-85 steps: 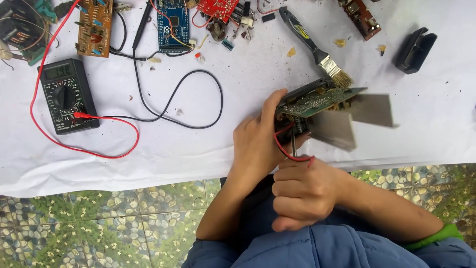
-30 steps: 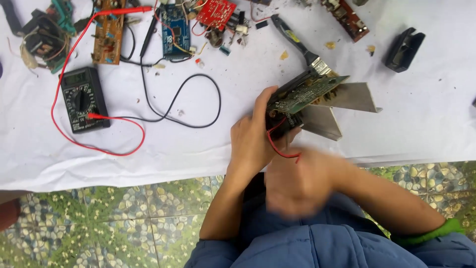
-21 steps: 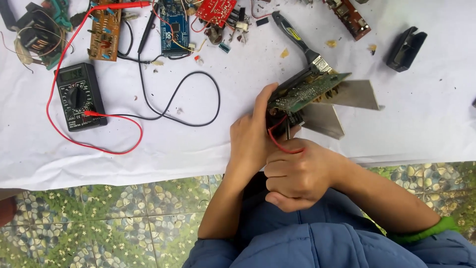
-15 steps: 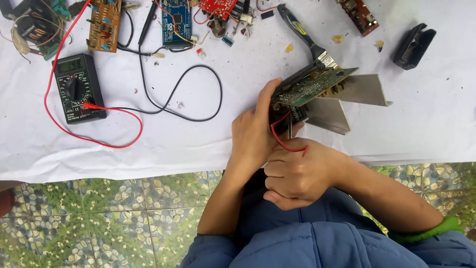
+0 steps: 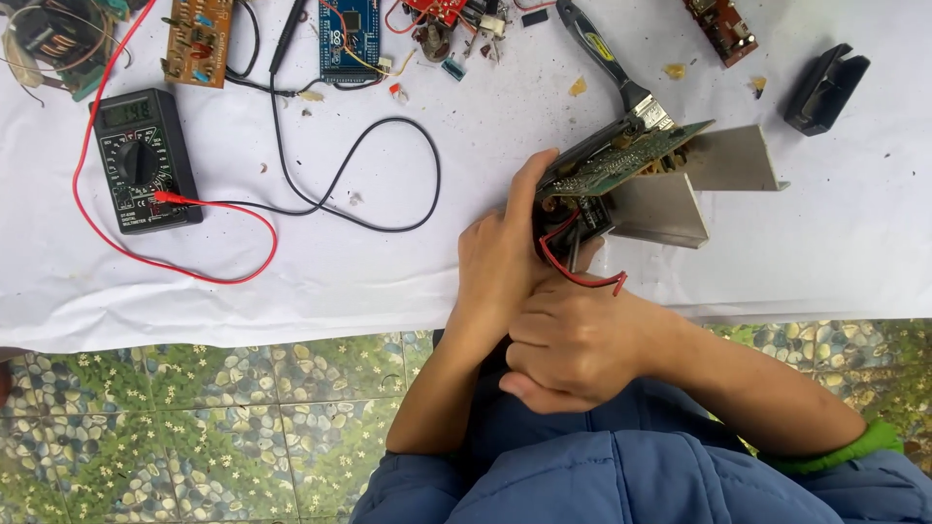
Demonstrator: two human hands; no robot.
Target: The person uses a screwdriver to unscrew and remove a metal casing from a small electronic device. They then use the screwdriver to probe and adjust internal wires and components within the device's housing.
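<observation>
My left hand (image 5: 495, 267) grips the near end of a green circuit board (image 5: 631, 160), which is tilted up on its edge over the white cloth. Bent grey metal plates (image 5: 670, 204) are fixed to the board's far side. A red wire (image 5: 582, 277) loops out from under the board toward my right hand (image 5: 578, 340). That hand is closed in a fist just below the board, around a thin metal tool (image 5: 573, 254) whose shaft points up into the board's underside. Most of the tool is hidden in the fist.
A black multimeter (image 5: 144, 160) with red and black leads lies at the left. Along the back are a brown board (image 5: 197, 39), a blue board (image 5: 348, 39), a brush (image 5: 607, 53) and a black case (image 5: 825, 87). The table edge (image 5: 291, 325) runs above a pebble floor.
My right hand was blurred in motion a second ago and now sits still under the board. My left hand keeps its hold. The view has shifted slightly.
</observation>
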